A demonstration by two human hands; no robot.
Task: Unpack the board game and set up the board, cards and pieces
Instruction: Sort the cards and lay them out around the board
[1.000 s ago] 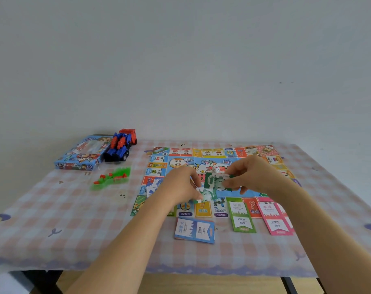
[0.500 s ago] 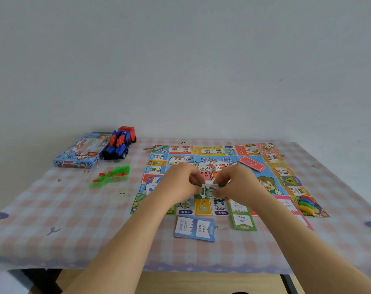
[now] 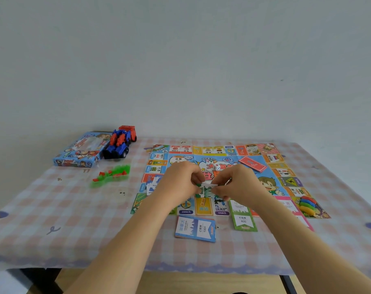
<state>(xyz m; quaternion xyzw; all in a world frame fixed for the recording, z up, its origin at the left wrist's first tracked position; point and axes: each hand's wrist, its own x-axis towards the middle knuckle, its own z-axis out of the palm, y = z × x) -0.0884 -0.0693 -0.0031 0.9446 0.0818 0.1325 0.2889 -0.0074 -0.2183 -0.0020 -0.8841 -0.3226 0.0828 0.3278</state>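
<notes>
The tabletop (image 3: 53,219) under its checked cloth carries everything, and the board (image 3: 286,172) lies open and flat directly beneath both hands. The game box (image 3: 78,151) sits far off beyond the left hand, with a toy truck (image 3: 120,145) against it.

The left hand (image 3: 181,181) and the right hand (image 3: 237,183) meet above the board's near edge. Both have curled fingers and together pinch a small bundle of green-and-white paper notes (image 3: 205,190), one hand at each end. The step looks like sorting or squaring this play money before it is laid out.

To do it well, the hands should stay low over the board, so that a note which slips lands flat and close. The thin paper will likely cling. It is better to slide the thumbs to fan the bundle than to pull, and to let one hand hold the rest firmly while the other lifts a single note.

The notes should go on bare cloth, not over printed squares. The blue cards (image 3: 196,229) lie just nearer than the hands, and the green card (image 3: 242,219) lies under the right wrist, so the free cloth is to the left of the left forearm.

Elbows should stay clear of the green and red pieces (image 3: 112,175) to the left and the coloured pawns (image 3: 306,205) to the right. The die (image 3: 217,166) just beyond the knuckles could roll if nudged.
</notes>
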